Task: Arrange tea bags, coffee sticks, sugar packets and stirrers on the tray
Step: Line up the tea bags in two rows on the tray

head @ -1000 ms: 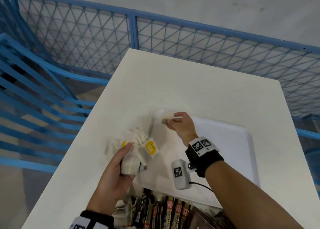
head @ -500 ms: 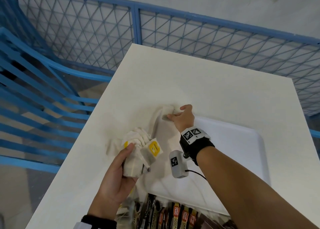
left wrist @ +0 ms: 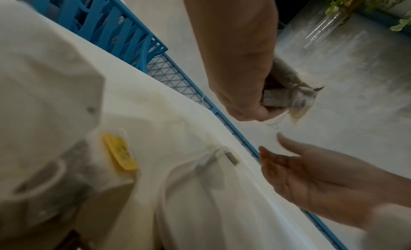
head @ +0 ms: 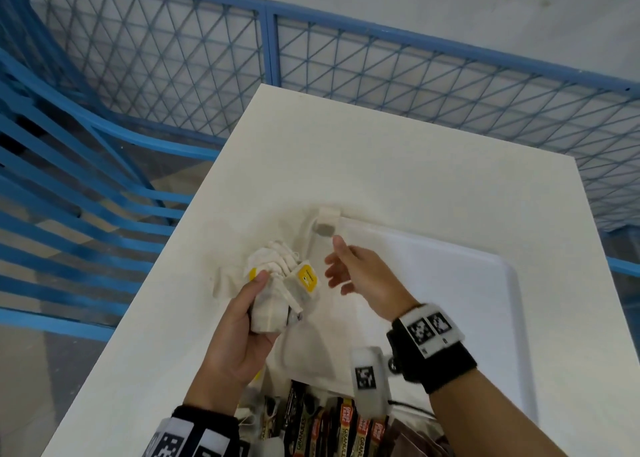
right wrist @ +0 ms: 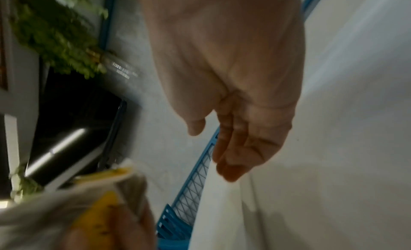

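My right hand [head: 360,276] is now empty, fingers loosely spread, hanging above the tray's left edge. Half a second ago it was pressed down at the tray's far-left corner; it has since let go and drawn back toward me. One tea bag [head: 326,224] lies at that corner, at 12 o'clock from the hand, clear of the fingers. I judge it to be the first item placed.

My left hand [head: 242,332] grips a bundle of tea bags [head: 277,294] at 9 o'clock from the right hand, with thumb and fingers curled round it and a yellow tag [head: 307,277] sticking out. The bundle is held over the table [head: 398,166], just beside the white tray [head: 467,283].

The coffee sticks [head: 329,425] lie in a row at 6 o'clock, at the tray's near edge. Whether they rest on the tray cannot be told. Sugar packets and stirrers cannot be made out.

Assessment: arrangement barely begun; the free hand is positioned to draw the next bag from the bundle.
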Available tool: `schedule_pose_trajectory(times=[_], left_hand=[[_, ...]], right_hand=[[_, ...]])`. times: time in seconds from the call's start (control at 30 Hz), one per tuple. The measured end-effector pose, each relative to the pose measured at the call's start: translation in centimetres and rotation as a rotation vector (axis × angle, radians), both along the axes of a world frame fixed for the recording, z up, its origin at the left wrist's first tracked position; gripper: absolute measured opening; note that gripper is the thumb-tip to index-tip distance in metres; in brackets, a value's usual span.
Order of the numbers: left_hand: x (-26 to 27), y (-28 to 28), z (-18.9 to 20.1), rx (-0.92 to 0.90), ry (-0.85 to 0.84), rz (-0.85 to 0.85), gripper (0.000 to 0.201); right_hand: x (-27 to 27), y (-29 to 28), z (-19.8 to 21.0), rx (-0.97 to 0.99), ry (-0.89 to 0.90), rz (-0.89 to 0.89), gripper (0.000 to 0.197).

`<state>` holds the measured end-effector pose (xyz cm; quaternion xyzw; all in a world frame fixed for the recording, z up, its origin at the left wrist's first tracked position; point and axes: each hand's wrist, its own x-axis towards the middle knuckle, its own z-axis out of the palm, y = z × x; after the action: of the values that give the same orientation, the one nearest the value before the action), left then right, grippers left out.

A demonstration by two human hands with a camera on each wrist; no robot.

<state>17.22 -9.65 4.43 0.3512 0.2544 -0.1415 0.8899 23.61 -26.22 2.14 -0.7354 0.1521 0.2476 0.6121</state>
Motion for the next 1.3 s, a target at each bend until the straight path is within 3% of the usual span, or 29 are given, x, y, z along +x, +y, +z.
schedule_pose_trajectory(times=[0.1,0.2,0.37,0.6,0.7,0.83,0.93,1.07,1.3], left_hand=[[0.1,0.1,-0.2,0.024,-0.012,-0.007,0.038],[0.2,0.1,-0.4,0.057,-0.037,-0.027,0.027],[0.2,0.1,-1.1,0.138,-0.025,-0.014,0.027],[0.2,0.5,-1.3,0.115,-0.032,0.032,0.028],[0.3,0.6,-1.3,0.111,-0.041,0.014,0.029],[0.7,0.4,-1.4,0.109,-0.035,0.013,0.025],[0.9,0.4,-1.8,0.125,-0.029,0.020,0.030],[0.9,0.4,-2.1,0.125,-0.014,0.029,0.035],[1.0,0.1,-2.2,0.093,-0.015,0.013,0.030]], right_hand=[[-2.7,0.2,1.7,0.183,0.150,0.077,0.047],[-4.2,1.1,2.2,0.217,0.142,0.130,0.028],[-4.3,1.6,1.9,0.268,0.012,0.030,0.008],[-1.9,-0.6,0.4,0.553,0.053,-0.275,0.003],[0.3,-2.1,-1.0,0.427,0.005,-0.306,0.006],[3.6,-3.4,-2.5,-0.058,-0.118,-0.154,0.008],[5.7,-4.0,-3.4,-0.264,-0.195,-0.052,0.004],[7.4,-4.2,-4.6,-0.379,-0.221,-0.018,0.005],[8.0,-3.7,-6.2,-0.342,-0.187,-0.236,0.034]])
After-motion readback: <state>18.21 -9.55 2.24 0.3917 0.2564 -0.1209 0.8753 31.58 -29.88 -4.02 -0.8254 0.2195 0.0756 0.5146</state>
